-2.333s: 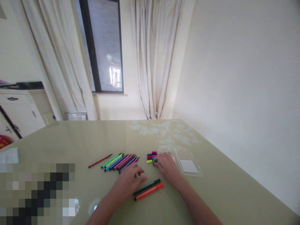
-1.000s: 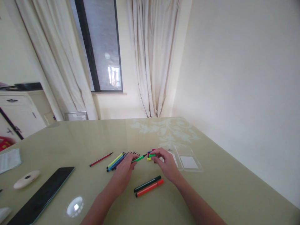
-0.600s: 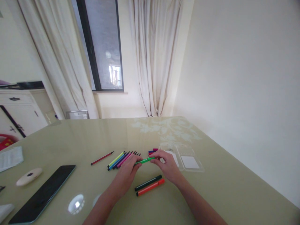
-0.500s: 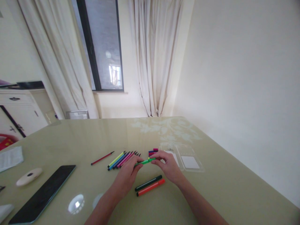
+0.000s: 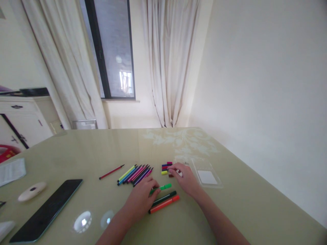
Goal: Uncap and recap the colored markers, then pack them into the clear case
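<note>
My left hand (image 5: pixel 143 195) is closed on a green marker (image 5: pixel 165 187) with its cap on, held just above a dark green marker (image 5: pixel 166 197) and an orange marker (image 5: pixel 165 205) that lie side by side. Over at the small pile of loose marker caps (image 5: pixel 165 166), my right hand (image 5: pixel 185 177) has its fingers curled together at the pile's edge. Whatever is between those fingertips is hidden. Left of the caps, a row of uncapped markers (image 5: pixel 133 174) in several colours lies slanted, and one dark red marker (image 5: pixel 111 172) rests apart from them.
An open clear plastic case (image 5: pixel 217 182) with a white card (image 5: pixel 206 177) lies right of my right hand. To the left are a black tablet (image 5: pixel 48 209), a whitish oval object (image 5: pixel 32 191) and a folded pale sheet (image 5: pixel 12 172). The wall borders the table's right side.
My hands have parted. The left has brought the green marker down toward the two capped markers; the right has let go of it and shifted slightly to the loose caps.
</note>
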Available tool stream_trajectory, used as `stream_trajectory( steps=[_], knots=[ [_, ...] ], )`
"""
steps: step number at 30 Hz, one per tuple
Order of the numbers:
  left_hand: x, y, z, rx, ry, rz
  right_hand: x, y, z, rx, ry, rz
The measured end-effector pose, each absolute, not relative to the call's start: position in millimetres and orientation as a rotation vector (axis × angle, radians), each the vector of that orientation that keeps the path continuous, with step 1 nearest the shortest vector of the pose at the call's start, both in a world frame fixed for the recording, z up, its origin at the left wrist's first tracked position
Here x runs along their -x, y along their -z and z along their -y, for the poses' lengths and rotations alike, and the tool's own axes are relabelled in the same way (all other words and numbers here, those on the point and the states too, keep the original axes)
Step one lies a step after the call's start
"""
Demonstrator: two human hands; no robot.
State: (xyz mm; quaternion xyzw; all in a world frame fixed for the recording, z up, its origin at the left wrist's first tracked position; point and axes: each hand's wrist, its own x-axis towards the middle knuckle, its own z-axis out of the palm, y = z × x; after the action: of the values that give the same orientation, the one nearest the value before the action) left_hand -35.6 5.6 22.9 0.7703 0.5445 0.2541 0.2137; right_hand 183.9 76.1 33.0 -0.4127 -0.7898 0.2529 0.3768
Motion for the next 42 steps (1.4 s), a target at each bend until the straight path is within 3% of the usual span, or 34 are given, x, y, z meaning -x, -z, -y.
stream_trajectory(
  steps=[6, 14, 19, 22, 32, 37, 42],
  knots=[
    [31.4, -24.3, 1.3, -2.117, -0.612, -1.475, -171.4, -17.0, -77.3, 1.150, -0.300, 2.296],
    [29.3, -25.1, 0.1, -2.117, -0.709, -1.389, -167.4, -17.9, -75.9, 1.123, -0.251, 2.364],
    [84.1, -25.1, -25.9, -2.008, -0.858, -1.941, -168.6, -16.1, -77.4, 1.143, -0.272, 2.390],
    [121.1, -22.4, -33.2, -1.884, -0.692, -2.364, -168.2, -15.8, -78.0, 1.170, -0.294, 2.392],
    [132.8, -18.7, -32.2, -1.898, -0.544, -2.446, -167.4, -20.5, -74.0, 1.089, -0.411, 2.268],
    [100.6, -21.9, -32.7, -1.852, -1.066, -1.900, -167.9, -26.4, -72.1, 0.926, -0.635, 1.969],
    [64.5, -26.2, -25.3, -1.929, -1.114, -1.488, -168.2, -33.7, -68.9, 0.874, -0.716, 1.813]
  ],
)
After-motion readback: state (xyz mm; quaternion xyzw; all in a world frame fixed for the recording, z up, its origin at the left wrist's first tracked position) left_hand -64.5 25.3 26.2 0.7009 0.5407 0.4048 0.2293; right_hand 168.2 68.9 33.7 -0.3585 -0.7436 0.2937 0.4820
